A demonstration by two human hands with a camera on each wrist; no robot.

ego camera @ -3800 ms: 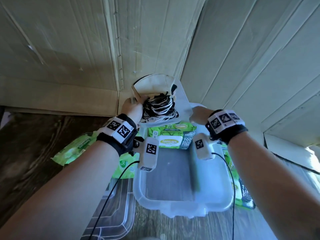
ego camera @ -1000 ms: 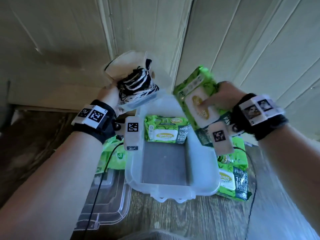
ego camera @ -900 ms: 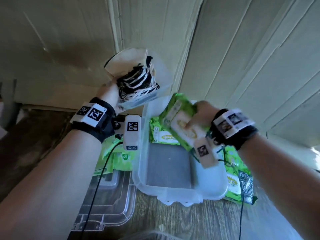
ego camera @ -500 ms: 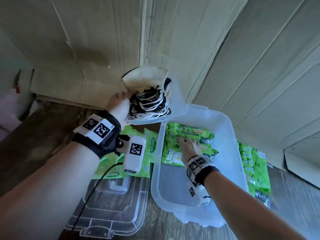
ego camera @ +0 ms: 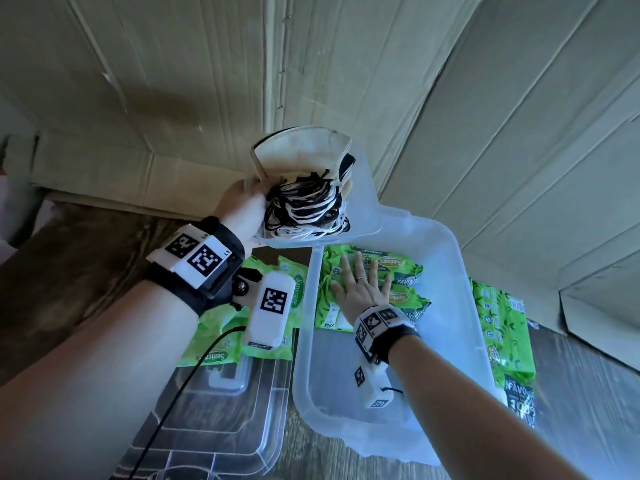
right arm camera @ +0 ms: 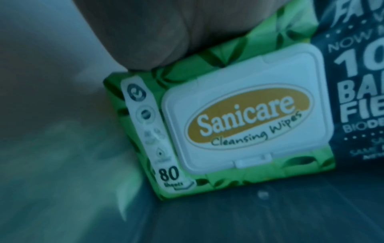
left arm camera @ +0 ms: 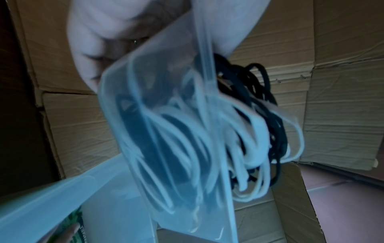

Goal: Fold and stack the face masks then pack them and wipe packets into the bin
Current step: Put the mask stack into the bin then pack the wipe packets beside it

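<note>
A stack of folded masks (ego camera: 304,161), cream on the outer face with some black edges showing, is held up in a small clear tray (ego camera: 360,216) by the left hand (ego camera: 242,209), whose fingers are curled round the tray's near end. A tangle of black and white ear loops (left arm camera: 255,131) spills from the stack and is seen through the tray's wall in the left wrist view. The tray is raised above the far left corner of the clear bin (ego camera: 460,306). Inside the bin, at its far end, two green packets (ego camera: 398,271) are laid, one overlapping the other. The right hand (ego camera: 360,289) is pressed flat on the nearer packet, fingers straight and spread, nothing gripped. A white flip lid (right arm camera: 247,113) with a gold oval label is borne by that packet. More green packets are seen left (ego camera: 221,344) and right (ego camera: 505,330) of the bin, and a clear lid (ego camera: 221,424) lies at its left.
</note>
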